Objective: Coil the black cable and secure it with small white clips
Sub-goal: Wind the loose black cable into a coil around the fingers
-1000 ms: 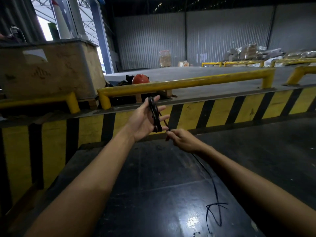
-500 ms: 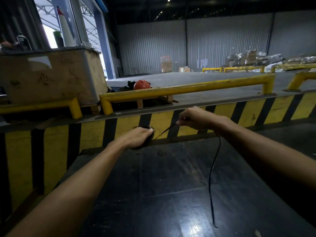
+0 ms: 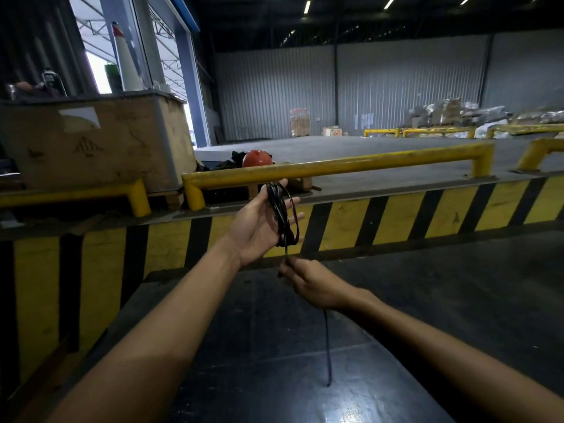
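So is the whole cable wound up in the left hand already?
No, a loose tail of the black cable hangs below the right hand, beneath the coil in the left hand.

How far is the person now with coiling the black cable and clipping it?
Done: several loops of the black cable lie around the open left hand.
In hand: the right hand pinches the strand just below the coil.
Left: a loose tail hangs below the right hand, uncoiled. No white clips are in view, so securing is not started.

The cable point(image 3: 282, 215) coil lies across the left hand point(image 3: 259, 227); the right hand point(image 3: 311, 285) is just nearer, a rail point(image 3: 366, 164) beyond.
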Motion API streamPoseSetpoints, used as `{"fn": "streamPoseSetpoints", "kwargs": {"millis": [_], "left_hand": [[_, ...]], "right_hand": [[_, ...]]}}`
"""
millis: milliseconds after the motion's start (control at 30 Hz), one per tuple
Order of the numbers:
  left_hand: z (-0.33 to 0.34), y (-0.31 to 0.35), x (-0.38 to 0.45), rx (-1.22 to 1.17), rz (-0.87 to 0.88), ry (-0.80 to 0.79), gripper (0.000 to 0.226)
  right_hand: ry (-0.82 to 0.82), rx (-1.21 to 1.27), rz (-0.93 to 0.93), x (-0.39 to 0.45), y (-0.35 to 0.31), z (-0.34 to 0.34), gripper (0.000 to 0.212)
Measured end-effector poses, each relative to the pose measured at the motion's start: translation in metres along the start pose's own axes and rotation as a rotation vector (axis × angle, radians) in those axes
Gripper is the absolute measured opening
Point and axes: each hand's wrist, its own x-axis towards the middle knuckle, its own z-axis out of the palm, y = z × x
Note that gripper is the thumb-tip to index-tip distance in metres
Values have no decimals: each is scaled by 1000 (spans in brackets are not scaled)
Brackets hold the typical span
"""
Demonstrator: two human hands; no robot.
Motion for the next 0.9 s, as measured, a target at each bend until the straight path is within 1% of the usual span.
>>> {"fn": "streamPoseSetpoints", "kwargs": {"millis": [100, 167, 200, 267, 300, 333, 400, 467, 500, 533, 633, 733, 833, 900], "left_hand": [[-1, -4, 3, 114, 81, 122, 43], [-6, -2, 3, 267, 124, 201, 45], [-9, 0, 1, 398, 139, 239, 46], [-15, 5, -3, 766, 124, 287, 46], [-19, 5, -5, 932, 73, 291, 46], [-21, 3, -8, 1046, -13, 275, 46], [-20, -2, -17, 1122, -242, 150, 39], [-13, -9, -25, 1140, -411, -12, 31], [-10, -10, -29, 1122, -442, -66, 30], [-7, -10, -32, 1054, -447, -94, 31], [-5, -3, -40, 670, -426, -111, 34], [-5, 1, -41, 399, -337, -147, 39], [1, 2, -33, 249, -227, -97, 39], [2, 2, -30, 282, -240, -56, 39]], "right_hand": [[-58, -115, 17, -3, -4, -2, 20], [-144, -204, 14, -8, -8, -18, 16], [-194, -254, 7, -10, -11, -28, 16], [-255, -340, -9, -12, -18, -51, 19], [-248, -373, -14, -11, -21, -64, 18], [-217, -407, -26, -9, -23, -77, 15], [-99, -495, -71, -2, -24, -103, 11], [43, -538, -110, 3, -19, -124, 9], [105, -529, -122, 3, -14, -130, 9], [154, -509, -125, 3, -7, -131, 11], [240, -428, -60, -2, 18, -116, 19], [205, -236, 78, -15, 33, -75, 26], [220, -54, 86, -30, 30, -14, 29], [237, -45, 74, -37, 25, 21, 31]]}}
